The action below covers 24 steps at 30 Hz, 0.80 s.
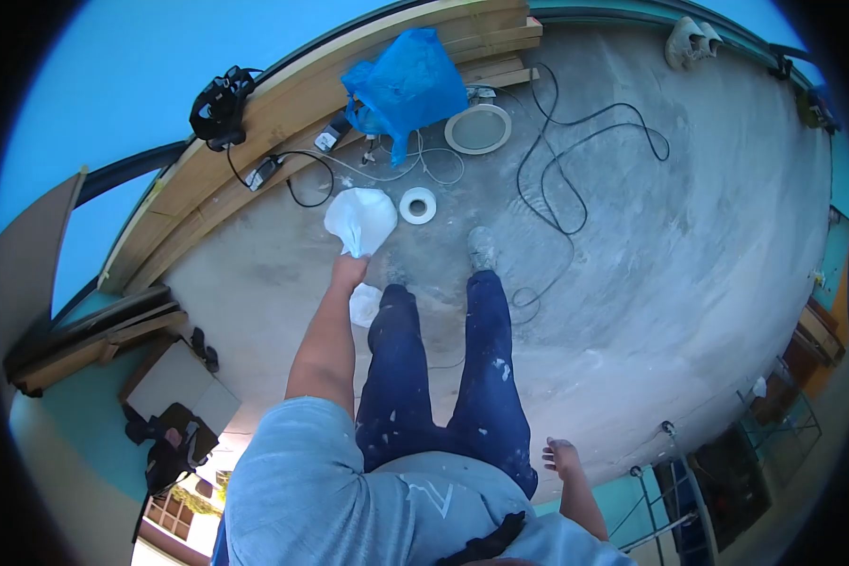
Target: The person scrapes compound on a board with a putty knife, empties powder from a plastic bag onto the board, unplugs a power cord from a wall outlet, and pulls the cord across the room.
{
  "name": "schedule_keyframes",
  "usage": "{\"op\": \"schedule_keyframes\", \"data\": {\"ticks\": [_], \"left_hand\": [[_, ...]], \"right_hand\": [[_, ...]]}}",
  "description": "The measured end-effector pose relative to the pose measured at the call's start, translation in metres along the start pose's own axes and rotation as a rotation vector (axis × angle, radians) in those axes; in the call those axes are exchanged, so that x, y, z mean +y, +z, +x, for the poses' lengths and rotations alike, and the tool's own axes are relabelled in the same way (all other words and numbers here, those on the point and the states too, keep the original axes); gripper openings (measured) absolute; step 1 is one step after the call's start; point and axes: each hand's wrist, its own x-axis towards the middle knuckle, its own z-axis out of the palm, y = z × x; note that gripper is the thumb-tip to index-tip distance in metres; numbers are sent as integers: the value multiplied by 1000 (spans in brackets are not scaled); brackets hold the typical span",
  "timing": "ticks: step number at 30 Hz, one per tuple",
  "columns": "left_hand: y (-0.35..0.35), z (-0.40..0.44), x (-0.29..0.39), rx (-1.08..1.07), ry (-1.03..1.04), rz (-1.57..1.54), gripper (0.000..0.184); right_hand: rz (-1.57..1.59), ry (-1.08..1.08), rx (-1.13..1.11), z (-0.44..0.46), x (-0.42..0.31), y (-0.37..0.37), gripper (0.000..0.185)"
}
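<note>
My left hand is stretched out in front of me, closed around the gathered neck of a white plastic bag. The bag hangs over the concrete floor, its body spread on the far side of my fist. A roll of white tape lies just right of the bag. Behind my left wrist, near my left foot, is another white, crumpled thing, partly hidden. My right hand is held out by my right hip, fingers slightly apart and holding nothing.
Wooden boards line the wall, with a blue plastic bag on them. Nearby are a round white-rimmed panel and thin cables. A black cable snakes across the floor. Shoes stand far right; metal scaffolding is behind right.
</note>
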Motion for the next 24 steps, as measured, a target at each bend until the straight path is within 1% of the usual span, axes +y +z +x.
{"op": "schedule_keyframes", "data": {"ticks": [1, 3, 4, 5, 6, 7, 8, 11, 12, 13, 14, 15, 16, 17, 18, 19, 20, 21, 23, 24], "left_hand": [[-6, 6, -15, -20, 11, 12, 44], [-22, 0, -40, 2, -76, -89, 41], [-28, -8, -38, 9, -104, -143, 40], [-53, -48, -4, 10, -179, -196, 36], [-60, -57, -7, 28, -136, -191, 34], [-69, -52, -19, -93, -115, -66, 34], [-53, -2, -79, -122, 136, -33, 36], [-90, -73, -8, -158, -167, -256, 21], [-99, -100, 15, -139, -165, -152, 24], [-105, -97, 11, -167, 9, 79, 26], [-114, -91, 19, -231, 221, 587, 26], [-117, -113, 41, -159, 215, 692, 26], [-120, -154, 76, -112, 73, 577, 25], [-117, -165, 103, -132, 65, 628, 23], [-119, -182, 120, -148, 49, 677, 22], [-120, -191, 147, -343, 415, 1188, 26], [-120, -200, 171, -349, 918, 1633, 34], [-108, -218, 193, -338, 905, 1639, 34], [-76, -252, 245, -278, 573, 1327, 34], [-54, -271, 274, -237, 428, 1170, 34]], "right_hand": [[26, -19, -15, -4, 0, 9, 40], [81, -43, -45, -10, 15, 27, 40], [112, -54, -58, -7, 26, 35, 40], [158, -57, -67, -7, 40, 45, 39], [153, -82, -79, -10, 50, 54, 37], [177, -105, -77, -14, 59, 62, 35], [225, -124, -66, -20, 69, 70, 33], [160, -193, -96, -9, 110, 71, 34], [236, -188, -88, -3, 124, 74, 33], [298, -190, -85, 1, 134, 74, 33], [346, -197, -85, 4, 146, 73, 32], [373, -202, -67, 3, 156, 70, 32], [390, -209, -50, 2, 165, 65, 33], [394, -217, -34, 2, 175, 57, 33], [475, -220, -8, 5, 185, 53, 35], [557, -223, 16, 12, 197, 50, 38], [640, -224, 41, 20, 209, 45, 41], [677, -209, 43, 35, 220, 39, 42], [737, -165, 38, 68, 239, 28, 45], [752, -167, 59, 69, 246, 12, 46]]}}
